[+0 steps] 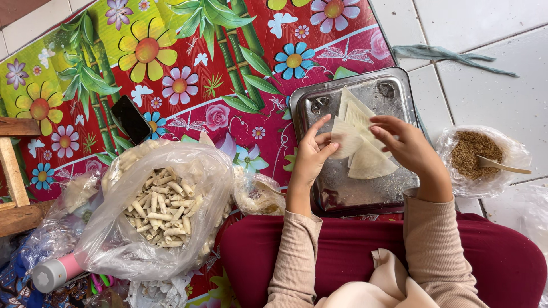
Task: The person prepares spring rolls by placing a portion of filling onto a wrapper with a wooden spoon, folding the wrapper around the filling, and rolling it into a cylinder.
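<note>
Over a square metal tray [394, 100] my two hands work a thin, pale wrapper sheet [346, 138]. My left hand [312, 157] pinches the sheet's left edge with fingers and thumb. My right hand [406, 147] curls over the sheet's right side, above a small stack of triangular wrapper sheets [368, 159] lying on the tray. More pale sheets [354, 108] lie toward the tray's far end.
A clear plastic bag of several small rolled white sticks [162, 208] sits at left on a flowered red mat [188, 74]. A black phone [131, 119] lies on the mat. At right, a plastic-lined bowl of brown filling [471, 154] holds a spoon [505, 166]. A pink-and-grey bottle [54, 272] lies near left.
</note>
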